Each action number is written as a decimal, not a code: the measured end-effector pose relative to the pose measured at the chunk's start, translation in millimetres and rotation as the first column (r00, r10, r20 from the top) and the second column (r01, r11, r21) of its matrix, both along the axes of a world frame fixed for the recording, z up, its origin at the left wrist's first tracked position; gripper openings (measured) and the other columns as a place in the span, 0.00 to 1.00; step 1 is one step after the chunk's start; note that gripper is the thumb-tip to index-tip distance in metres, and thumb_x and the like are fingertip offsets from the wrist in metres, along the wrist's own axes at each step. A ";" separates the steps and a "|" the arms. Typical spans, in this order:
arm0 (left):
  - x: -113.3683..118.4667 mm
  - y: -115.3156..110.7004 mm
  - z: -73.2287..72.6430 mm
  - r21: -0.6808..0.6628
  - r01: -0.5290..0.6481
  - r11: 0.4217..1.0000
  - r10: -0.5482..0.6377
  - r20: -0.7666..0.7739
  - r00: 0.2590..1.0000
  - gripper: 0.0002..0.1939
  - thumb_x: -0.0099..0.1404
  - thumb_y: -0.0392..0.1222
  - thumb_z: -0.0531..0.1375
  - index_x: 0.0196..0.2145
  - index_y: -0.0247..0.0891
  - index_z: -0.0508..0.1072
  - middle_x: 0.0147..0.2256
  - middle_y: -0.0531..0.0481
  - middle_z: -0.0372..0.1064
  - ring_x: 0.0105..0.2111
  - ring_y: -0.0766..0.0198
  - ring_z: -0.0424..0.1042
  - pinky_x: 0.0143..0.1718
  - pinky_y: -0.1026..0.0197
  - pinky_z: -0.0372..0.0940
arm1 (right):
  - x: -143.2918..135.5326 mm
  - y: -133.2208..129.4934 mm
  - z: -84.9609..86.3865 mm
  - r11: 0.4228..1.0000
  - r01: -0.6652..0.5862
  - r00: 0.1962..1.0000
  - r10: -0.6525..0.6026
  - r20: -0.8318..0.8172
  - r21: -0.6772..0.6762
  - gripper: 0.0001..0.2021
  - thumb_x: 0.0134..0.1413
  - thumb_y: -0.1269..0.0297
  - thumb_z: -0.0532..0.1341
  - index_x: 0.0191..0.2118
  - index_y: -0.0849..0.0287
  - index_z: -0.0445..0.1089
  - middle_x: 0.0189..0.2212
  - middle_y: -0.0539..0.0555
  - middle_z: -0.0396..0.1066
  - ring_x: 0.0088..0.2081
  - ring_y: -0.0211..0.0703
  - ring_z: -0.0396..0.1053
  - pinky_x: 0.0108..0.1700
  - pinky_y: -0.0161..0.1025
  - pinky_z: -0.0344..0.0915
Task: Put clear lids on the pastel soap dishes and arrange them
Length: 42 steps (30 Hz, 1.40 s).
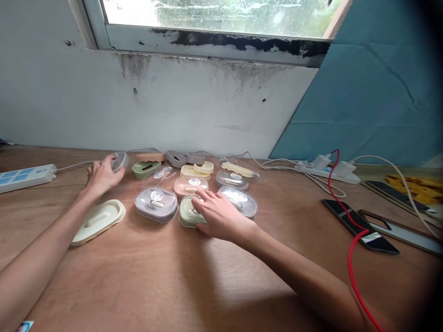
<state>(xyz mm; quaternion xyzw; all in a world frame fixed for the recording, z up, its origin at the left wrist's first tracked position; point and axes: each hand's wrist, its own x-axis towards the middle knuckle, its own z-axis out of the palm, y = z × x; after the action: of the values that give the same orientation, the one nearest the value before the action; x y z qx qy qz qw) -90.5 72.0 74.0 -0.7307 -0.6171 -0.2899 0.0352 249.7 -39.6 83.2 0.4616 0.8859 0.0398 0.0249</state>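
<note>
At the back left of the table, my left hand has its thumb and fingers closed round a clear plastic lid. My right hand grips the right side of a pale green soap box, thumb low at the front and fingers over the top, covering part of it. Beside that box sit a grey soap box with a clear lid and another lidded one; a pink one is behind. A cream oval tray lies below my left wrist.
Loose box parts line the back, including a green base and grey pieces. Power strips stand left and right. A red cable crosses a black phone at right. A wall bounds the table.
</note>
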 end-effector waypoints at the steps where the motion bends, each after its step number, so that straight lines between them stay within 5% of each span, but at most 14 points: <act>1: 10.7 -5.8 4.4 0.057 -0.051 0.997 0.049 0.041 0.998 0.27 0.72 0.54 0.49 0.57 0.28 0.62 0.50 0.29 0.66 0.56 0.30 0.62 0.52 0.20 0.58 | 1.4 1.0 0.8 1.000 0.007 1.000 -0.007 0.006 -0.003 0.18 0.54 0.59 0.67 0.48 0.61 0.69 0.56 0.64 0.68 0.50 0.56 0.70 0.45 0.47 0.66; 3: 36.9 -23.6 8.9 0.169 -0.050 0.984 0.034 0.094 0.995 0.25 0.72 0.52 0.50 0.60 0.34 0.62 0.56 0.34 0.63 0.58 0.40 0.64 0.57 0.33 0.63 | 4.1 2.6 3.2 1.000 0.023 1.000 -0.023 0.019 -0.012 0.18 0.54 0.60 0.67 0.48 0.61 0.70 0.57 0.65 0.67 0.51 0.57 0.70 0.46 0.47 0.66; 5: 66.3 -48.0 5.9 0.293 0.102 0.951 -0.132 0.084 0.988 0.21 0.71 0.47 0.52 0.59 0.40 0.62 0.62 0.41 0.59 0.62 0.49 0.62 0.62 0.43 0.62 | 7.1 4.7 6.3 0.999 0.044 0.999 -0.043 0.029 -0.030 0.19 0.53 0.60 0.68 0.48 0.62 0.70 0.57 0.65 0.67 0.51 0.57 0.70 0.46 0.47 0.66; 6: 80.8 -61.3 1.8 0.388 0.331 0.860 -0.374 0.040 0.926 0.22 0.67 0.44 0.56 0.57 0.38 0.63 0.63 0.37 0.58 0.63 0.46 0.61 0.62 0.41 0.62 | 8.9 6.1 7.8 0.997 0.058 0.998 -0.057 0.030 -0.046 0.19 0.53 0.61 0.68 0.49 0.62 0.70 0.56 0.65 0.68 0.51 0.56 0.70 0.47 0.47 0.65; 8: 106.5 -86.3 -9.6 0.396 0.578 0.713 -0.601 -0.080 0.795 0.25 0.60 0.46 0.60 0.55 0.45 0.65 0.64 0.44 0.59 0.63 0.48 0.63 0.61 0.46 0.66 | 13.6 9.7 10.7 0.994 0.070 0.997 -0.068 0.022 -0.081 0.18 0.57 0.62 0.66 0.51 0.62 0.69 0.56 0.65 0.68 0.52 0.55 0.69 0.49 0.46 0.64; 10: 125.7 -105.3 -22.6 0.365 0.826 0.430 -0.837 -0.182 0.516 0.30 0.57 0.51 0.59 0.57 0.42 0.67 0.63 0.37 0.60 0.60 0.43 0.66 0.57 0.41 0.69 | 19.5 14.0 12.6 0.994 0.052 0.999 -0.051 0.007 -0.100 0.12 0.64 0.63 0.61 0.51 0.61 0.69 0.55 0.64 0.68 0.52 0.52 0.69 0.49 0.45 0.63; 12: 136.9 -115.9 -34.4 0.333 0.897 0.291 -0.889 -0.251 0.382 0.31 0.60 0.54 0.59 0.59 0.38 0.66 0.63 0.31 0.61 0.59 0.42 0.67 0.55 0.41 0.71 | 25.4 18.6 13.4 0.994 0.040 0.999 -0.040 -0.004 -0.103 0.10 0.64 0.62 0.62 0.47 0.61 0.70 0.53 0.62 0.69 0.48 0.50 0.69 0.46 0.43 0.63; 14: 140.4 -118.9 -44.1 0.292 0.924 0.246 -0.910 -0.260 0.324 0.32 0.62 0.55 0.59 0.59 0.36 0.66 0.61 0.30 0.63 0.58 0.43 0.68 0.54 0.42 0.71 | 30.3 23.4 12.9 0.993 0.039 0.999 -0.041 -0.018 -0.108 0.13 0.57 0.61 0.68 0.45 0.60 0.70 0.50 0.60 0.69 0.45 0.48 0.69 0.40 0.40 0.62; 22: 128.9 -112.3 -59.1 0.056 0.929 0.366 -0.922 -0.110 0.371 0.32 0.51 0.48 0.65 0.54 0.38 0.70 0.59 0.34 0.67 0.53 0.43 0.70 0.53 0.42 0.71 | 34.0 31.4 10.8 0.993 0.036 0.995 -0.045 -0.083 -0.110 0.17 0.50 0.61 0.73 0.43 0.58 0.70 0.48 0.57 0.69 0.43 0.47 0.68 0.39 0.39 0.60; 31: 130.1 -113.8 -48.5 -0.110 0.879 0.463 -0.880 -0.175 0.442 0.23 0.56 0.48 0.64 0.49 0.39 0.74 0.61 0.37 0.66 0.61 0.41 0.63 0.60 0.39 0.64 | 51.6 30.7 32.1 0.938 0.022 0.951 -0.127 -0.282 -0.347 0.23 0.55 0.39 0.64 0.44 0.55 0.74 0.50 0.55 0.70 0.46 0.48 0.71 0.46 0.42 0.65; 35: 117.0 -105.6 -24.4 -0.044 0.867 0.496 -0.854 -0.205 0.478 0.23 0.61 0.52 0.62 0.51 0.38 0.74 0.53 0.38 0.72 0.53 0.46 0.69 0.57 0.42 0.65 | 66.8 33.9 44.3 0.939 0.052 0.953 -0.148 -0.266 -0.339 0.24 0.58 0.40 0.62 0.49 0.53 0.75 0.54 0.56 0.69 0.51 0.51 0.70 0.51 0.44 0.64; 37: 97.4 -97.4 -0.4 -0.071 0.758 0.648 -0.754 -0.196 0.627 0.14 0.64 0.49 0.60 0.43 0.39 0.75 0.44 0.42 0.76 0.45 0.51 0.72 0.51 0.47 0.66 | 76.3 35.8 48.9 0.935 0.074 0.954 -0.168 -0.250 -0.347 0.26 0.58 0.39 0.61 0.52 0.52 0.74 0.55 0.56 0.69 0.52 0.52 0.69 0.52 0.44 0.64; 39: 68.6 -86.7 24.0 -0.227 0.517 0.825 -0.559 -0.190 0.807 0.16 0.66 0.55 0.61 0.40 0.40 0.75 0.41 0.46 0.75 0.41 0.53 0.72 0.44 0.53 0.67 | 85.9 37.7 52.1 0.923 0.106 0.955 -0.198 -0.223 -0.369 0.28 0.57 0.37 0.60 0.54 0.51 0.73 0.56 0.56 0.69 0.53 0.53 0.69 0.52 0.45 0.65; 42: 18.7 -70.3 41.8 -0.460 0.090 0.883 -0.215 -0.227 0.950 0.32 0.55 0.65 0.67 0.49 0.41 0.72 0.46 0.44 0.75 0.44 0.48 0.74 0.41 0.55 0.67 | 96.6 38.5 55.1 0.899 0.182 0.946 -0.270 -0.178 -0.399 0.31 0.55 0.36 0.61 0.57 0.51 0.72 0.54 0.57 0.71 0.53 0.55 0.70 0.52 0.47 0.65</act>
<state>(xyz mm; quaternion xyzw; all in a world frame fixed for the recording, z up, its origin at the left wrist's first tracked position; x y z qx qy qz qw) -71.8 1.7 115.8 -0.7988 -0.5960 -0.0404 -0.0714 346.3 -1.2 138.2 0.5497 0.8137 -0.1881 0.0157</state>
